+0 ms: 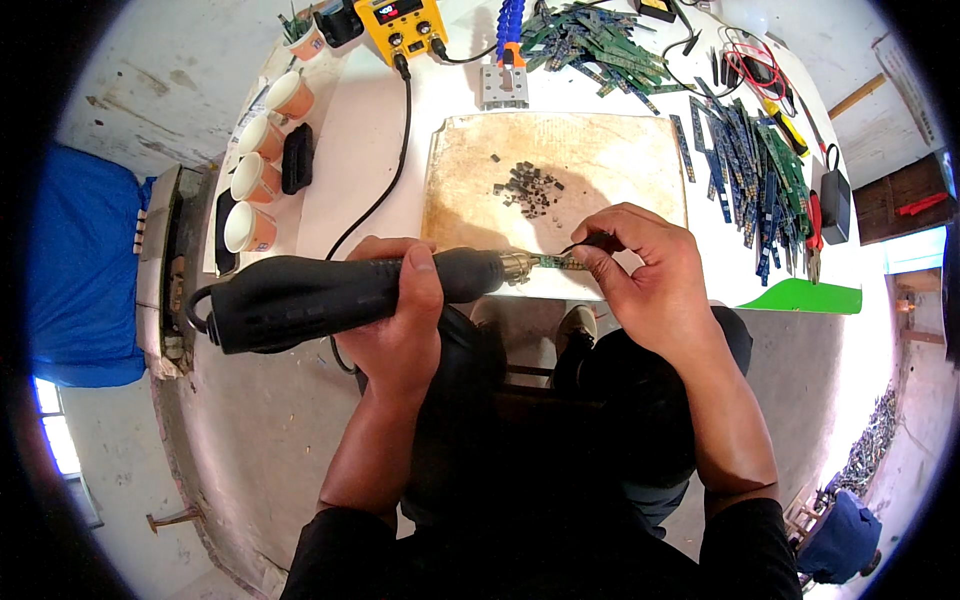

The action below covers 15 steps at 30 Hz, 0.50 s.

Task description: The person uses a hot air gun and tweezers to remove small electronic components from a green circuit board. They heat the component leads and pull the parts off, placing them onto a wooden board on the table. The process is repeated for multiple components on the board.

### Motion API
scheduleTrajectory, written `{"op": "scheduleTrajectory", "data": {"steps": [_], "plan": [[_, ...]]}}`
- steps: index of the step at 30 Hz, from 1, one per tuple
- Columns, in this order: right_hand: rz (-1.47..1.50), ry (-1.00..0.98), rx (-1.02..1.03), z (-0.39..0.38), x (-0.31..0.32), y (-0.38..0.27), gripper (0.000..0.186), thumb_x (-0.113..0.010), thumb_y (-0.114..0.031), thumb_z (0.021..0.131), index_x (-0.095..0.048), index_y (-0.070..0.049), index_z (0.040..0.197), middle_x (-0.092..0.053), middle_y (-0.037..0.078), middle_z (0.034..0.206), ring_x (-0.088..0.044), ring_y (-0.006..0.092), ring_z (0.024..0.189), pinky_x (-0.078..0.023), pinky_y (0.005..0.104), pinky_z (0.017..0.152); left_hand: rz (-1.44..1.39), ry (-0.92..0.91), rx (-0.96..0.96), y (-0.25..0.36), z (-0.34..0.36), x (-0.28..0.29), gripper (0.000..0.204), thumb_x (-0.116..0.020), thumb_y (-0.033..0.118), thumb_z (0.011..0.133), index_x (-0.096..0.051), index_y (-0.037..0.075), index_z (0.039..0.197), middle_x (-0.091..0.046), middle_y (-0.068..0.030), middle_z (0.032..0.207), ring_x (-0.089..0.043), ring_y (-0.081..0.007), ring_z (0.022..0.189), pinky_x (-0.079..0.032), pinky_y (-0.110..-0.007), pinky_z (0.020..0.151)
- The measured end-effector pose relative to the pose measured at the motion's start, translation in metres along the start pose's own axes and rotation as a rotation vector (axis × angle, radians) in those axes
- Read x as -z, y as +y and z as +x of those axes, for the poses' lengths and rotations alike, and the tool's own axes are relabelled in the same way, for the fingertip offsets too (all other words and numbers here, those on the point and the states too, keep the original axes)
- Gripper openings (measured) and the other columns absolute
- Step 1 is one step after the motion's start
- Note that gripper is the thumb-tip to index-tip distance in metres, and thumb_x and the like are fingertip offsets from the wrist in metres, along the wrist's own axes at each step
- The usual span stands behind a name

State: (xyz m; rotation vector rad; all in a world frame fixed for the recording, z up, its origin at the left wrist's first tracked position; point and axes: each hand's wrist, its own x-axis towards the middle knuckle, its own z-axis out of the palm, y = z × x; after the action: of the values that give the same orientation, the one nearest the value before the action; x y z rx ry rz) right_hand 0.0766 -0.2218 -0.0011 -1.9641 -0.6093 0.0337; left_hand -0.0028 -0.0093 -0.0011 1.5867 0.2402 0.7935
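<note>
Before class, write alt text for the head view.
A person's left hand holds a black heat gun, its metal nozzle at a green circuit strip; the right hand pinches a thin dark tool. Small dark chips lie on a board beyond.

Scuffed pale walls (140, 90) and a grey floor (260, 440)

Blue cloth (85, 270) hangs at the left, near a bright window (55, 430); a white table (725, 280) spans the upper middle, dark blue fabric (840, 537) drapes at lower right, and strong light washes the floor's right edge

Matt plastic hot-air gun (300, 302), shiny metal nozzle (516, 267).
</note>
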Motion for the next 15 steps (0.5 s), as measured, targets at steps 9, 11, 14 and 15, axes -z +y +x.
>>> {"op": "scheduleTrajectory", "data": {"steps": [9,11,14,15], "plan": [[-0.017,0.007,-0.019,0.0010,0.0014,-0.0026,0.014,-0.072,0.004,0.087,-0.068,0.001,0.100,-0.069,0.015,0.091,-0.071,0.0287,0.081,-0.055,0.0342,0.073,-0.037,0.004,0.067,0.0012,-0.0013,0.0002,0.007,-0.069,0.002,0.091,-0.064,-0.002,0.094,-0.067,-0.0063,0.088,-0.063,-0.0121,0.081,-0.052,-0.027,0.080],[-0.013,0.008,-0.019,0.0009,0.0014,-0.0027,0.014,-0.071,0.004,0.087,-0.068,0.001,0.100,-0.069,0.015,0.091,-0.071,0.0284,0.081,-0.054,0.0341,0.073,-0.037,0.003,0.068,0.0008,-0.0015,0.0006,0.007,-0.069,0.002,0.092,-0.064,-0.002,0.094,-0.067,-0.0062,0.089,-0.063,-0.0119,0.081,-0.052,-0.027,0.080],[-0.007,0.005,-0.022,0.0007,0.0014,-0.0031,0.014,-0.071,0.004,0.087,-0.068,0.001,0.100,-0.069,0.015,0.091,-0.071,0.0282,0.081,-0.054,0.0339,0.073,-0.019,0.007,0.062,-0.0005,-0.0016,0.0006,0.006,-0.069,0.002,0.092,-0.064,-0.002,0.094,-0.067,-0.0061,0.089,-0.062,-0.0118,0.081,-0.052,-0.027,0.080],[-0.004,0.004,-0.020,0.0008,0.0013,-0.0032,0.014,-0.071,0.004,0.087,-0.068,0.001,0.100,-0.069,0.015,0.091,-0.071,0.0283,0.081,-0.054,0.0339,0.074,-0.010,0.010,0.060,-0.0010,-0.0014,0.0006,0.006,-0.069,0.002,0.092,-0.065,-0.002,0.095,-0.067,-0.0061,0.089,-0.062,-0.0118,0.081,-0.052,-0.027,0.080]]}}
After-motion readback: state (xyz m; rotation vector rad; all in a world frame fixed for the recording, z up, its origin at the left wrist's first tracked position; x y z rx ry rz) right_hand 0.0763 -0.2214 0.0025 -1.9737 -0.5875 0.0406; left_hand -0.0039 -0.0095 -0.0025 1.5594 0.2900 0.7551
